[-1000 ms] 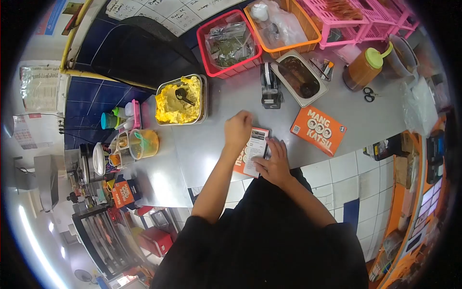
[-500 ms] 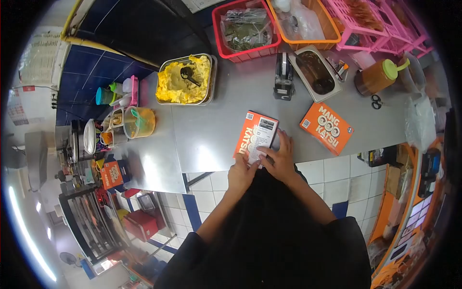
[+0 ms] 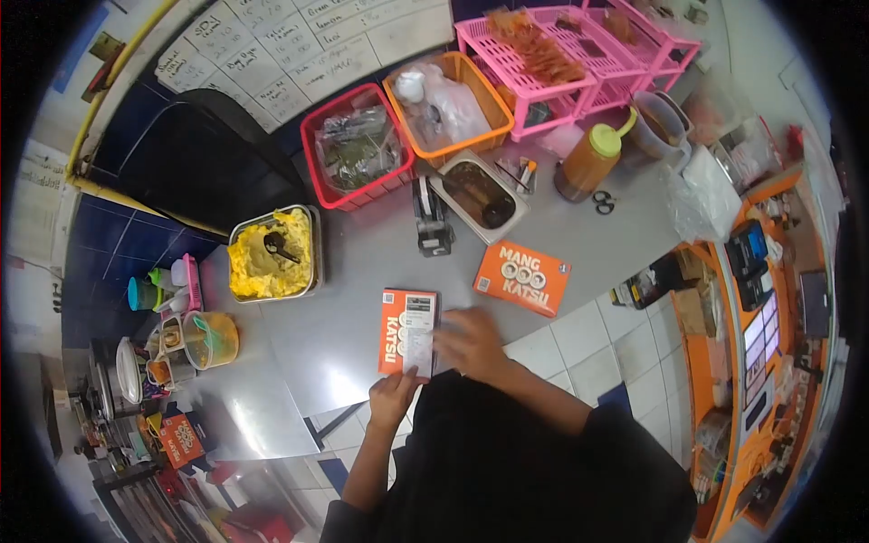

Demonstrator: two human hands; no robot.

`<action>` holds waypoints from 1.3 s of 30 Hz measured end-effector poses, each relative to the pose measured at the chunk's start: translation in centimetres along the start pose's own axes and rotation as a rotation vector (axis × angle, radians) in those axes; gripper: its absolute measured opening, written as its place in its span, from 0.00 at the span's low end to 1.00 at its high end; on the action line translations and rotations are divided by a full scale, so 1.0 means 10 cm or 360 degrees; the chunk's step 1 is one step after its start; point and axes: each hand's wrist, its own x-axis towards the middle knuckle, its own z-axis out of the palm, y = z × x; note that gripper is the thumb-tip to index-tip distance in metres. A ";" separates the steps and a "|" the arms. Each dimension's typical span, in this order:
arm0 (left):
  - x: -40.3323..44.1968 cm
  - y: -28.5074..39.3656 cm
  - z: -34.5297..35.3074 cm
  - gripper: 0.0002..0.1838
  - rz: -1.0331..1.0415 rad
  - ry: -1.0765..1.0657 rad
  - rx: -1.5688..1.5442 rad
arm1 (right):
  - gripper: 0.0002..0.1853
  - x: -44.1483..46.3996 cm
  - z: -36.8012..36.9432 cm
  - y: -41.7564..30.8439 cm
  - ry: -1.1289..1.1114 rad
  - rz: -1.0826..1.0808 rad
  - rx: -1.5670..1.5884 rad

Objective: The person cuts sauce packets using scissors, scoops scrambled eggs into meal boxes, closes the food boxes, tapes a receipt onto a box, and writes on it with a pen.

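Observation:
A printed paper slip (image 3: 418, 337) lies over the right half of an orange box (image 3: 392, 326) lettered "KATSU", at the front edge of the metal table. My left hand (image 3: 395, 396) is closed at the slip's lower end, thumb and fingers pinching it by the box's near edge. Just right of the same box is my right hand (image 3: 471, 344), its fingers smeared by motion; whether they touch the slip I cannot tell. A second orange box (image 3: 522, 277), reading "MANG KATSU", lies flat farther right. Behind it stands a black tape dispenser (image 3: 434, 217).
A tray of yellow food (image 3: 303, 282) with a dark scoop stands left. Behind are a red basket (image 3: 319, 172), an orange basket (image 3: 502, 127), a metal pan of dark sauce (image 3: 496, 233) and pink racks (image 3: 579, 95). A sauce bottle (image 3: 584, 167) and scissors (image 3: 604, 202) are at right.
The view has swung right, shifting the table's things left and down. My right hand has come off the slip's lower part to the box's right side; my left hand remains at the lower end.

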 end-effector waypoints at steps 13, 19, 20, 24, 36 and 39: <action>-0.02 0.15 0.01 0.22 -0.0250 -0.0090 0.0256 | 0.17 2.03 -1.26 2.22 -0.0443 0.0836 -0.1090; 0.02 0.60 -0.21 0.18 -0.1036 0.0224 -0.0236 | 0.16 1.89 -1.21 2.36 -0.0499 0.0842 -0.1110; 0.06 0.65 -0.23 0.16 -0.1117 0.0275 -0.0331 | 0.16 1.85 -1.23 2.35 -0.0441 0.0849 -0.1134; 0.38 0.80 -0.42 0.13 -0.1408 0.0313 -0.0901 | 0.14 1.56 -1.64 2.02 -0.0107 0.0784 -0.1231; 0.11 0.55 -0.31 0.14 -0.1775 0.0590 -0.1692 | 0.23 0.16 0.22 -0.25 -0.0413 0.0154 0.0177; 0.09 0.51 -0.20 0.10 -0.1602 0.0703 -0.1460 | 0.34 0.16 0.40 -0.10 -0.0482 0.0065 -0.0076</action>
